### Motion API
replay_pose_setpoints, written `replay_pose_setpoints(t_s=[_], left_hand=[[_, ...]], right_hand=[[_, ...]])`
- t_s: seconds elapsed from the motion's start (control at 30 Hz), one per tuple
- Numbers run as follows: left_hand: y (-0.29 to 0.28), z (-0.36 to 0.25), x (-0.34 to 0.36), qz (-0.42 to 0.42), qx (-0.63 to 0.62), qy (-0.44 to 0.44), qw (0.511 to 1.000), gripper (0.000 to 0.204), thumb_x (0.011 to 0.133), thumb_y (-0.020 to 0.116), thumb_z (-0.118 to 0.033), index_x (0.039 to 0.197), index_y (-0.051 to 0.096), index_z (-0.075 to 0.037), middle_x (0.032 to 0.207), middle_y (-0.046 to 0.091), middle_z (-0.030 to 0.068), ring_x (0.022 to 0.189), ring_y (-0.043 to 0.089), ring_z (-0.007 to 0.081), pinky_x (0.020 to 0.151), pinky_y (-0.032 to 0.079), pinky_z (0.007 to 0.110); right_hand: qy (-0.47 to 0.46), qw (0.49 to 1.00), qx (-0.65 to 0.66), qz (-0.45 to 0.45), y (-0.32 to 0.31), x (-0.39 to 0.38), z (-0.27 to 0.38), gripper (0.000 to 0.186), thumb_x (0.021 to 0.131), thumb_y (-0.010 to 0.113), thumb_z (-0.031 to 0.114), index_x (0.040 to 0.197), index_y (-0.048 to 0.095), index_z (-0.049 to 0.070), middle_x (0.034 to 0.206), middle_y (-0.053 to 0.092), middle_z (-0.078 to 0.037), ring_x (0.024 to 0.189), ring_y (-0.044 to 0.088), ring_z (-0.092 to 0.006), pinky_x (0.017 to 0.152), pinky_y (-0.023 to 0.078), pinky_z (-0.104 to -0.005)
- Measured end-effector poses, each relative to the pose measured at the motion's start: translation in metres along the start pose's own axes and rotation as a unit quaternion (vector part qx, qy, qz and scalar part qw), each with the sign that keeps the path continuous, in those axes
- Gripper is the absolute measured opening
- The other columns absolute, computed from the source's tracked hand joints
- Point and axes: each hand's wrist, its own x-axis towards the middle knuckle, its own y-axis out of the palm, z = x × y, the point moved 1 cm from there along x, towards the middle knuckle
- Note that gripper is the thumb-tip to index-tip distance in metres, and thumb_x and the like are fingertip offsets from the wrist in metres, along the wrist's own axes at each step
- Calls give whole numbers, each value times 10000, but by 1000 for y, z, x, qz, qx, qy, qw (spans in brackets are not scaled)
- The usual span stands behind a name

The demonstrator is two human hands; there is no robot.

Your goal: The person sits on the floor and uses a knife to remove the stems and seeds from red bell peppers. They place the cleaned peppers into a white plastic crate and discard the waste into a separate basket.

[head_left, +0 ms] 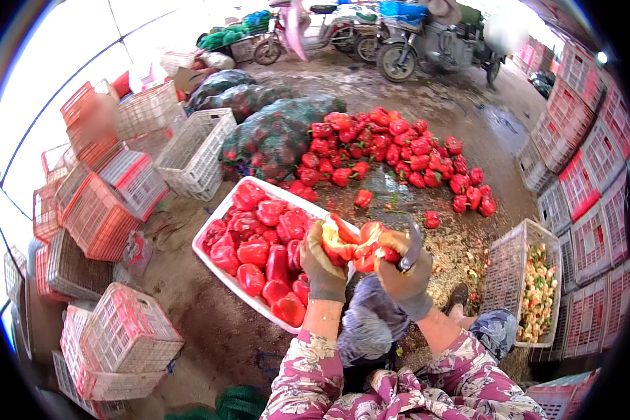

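Note:
My gloved left hand [323,266] is closed round a cut-open red bell pepper [366,245], whose pale inside shows. In my gloved right hand [407,280] is a small knife [413,242] with a curved blade pointing up, and those fingers also press against the pepper. Just left of my hands stands a white crate [213,260] filled with red peppers [252,250], several of them cored. Beyond my hands a heap of whole red peppers [399,143] spreads over the floor. A few loose ones lie nearer.
At right, a crate [504,269] holds pale pepper cores [537,294]. Seeds and scraps [455,255] litter the floor. Stacked crates [588,189] line the right side; more crates [126,329] pile at left. Filled net sacks [280,136] lie beyond, with parked motor tricycles [434,45] at the back.

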Motion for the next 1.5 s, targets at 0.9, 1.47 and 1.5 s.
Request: replay_pose_setpoints(t_s=[0.9,1.47,1.5], left_hand=[[-132,-121,-37,63,126,241,960,521,960,570,-562,1133,565,-71,1217,607,100,1136,604,245,984,516,427],[-97,-85,-90,266,429,35,863,504,1065,426,-331,1430,475,13,1376,560,141,1308,502,214,1103,384,345],[-100,-84,-89,283,439,20,853,504,1062,437,-333,1426,481,14,1367,569,141,1300,511,213,1098,390,344]], right_hand=[[496,785,271,255,133,2,27,177,933,708,197,988,700,28,619,565,21,450,552,-80,399,396,-226],[559,713,250,343,68,-48,18,383,786,845,151,1112,666,61,758,639,-1,483,540,-64,418,412,-210],[559,710,240,356,66,-49,15,397,777,849,153,1116,666,60,758,641,-3,474,538,-66,412,410,-209]])
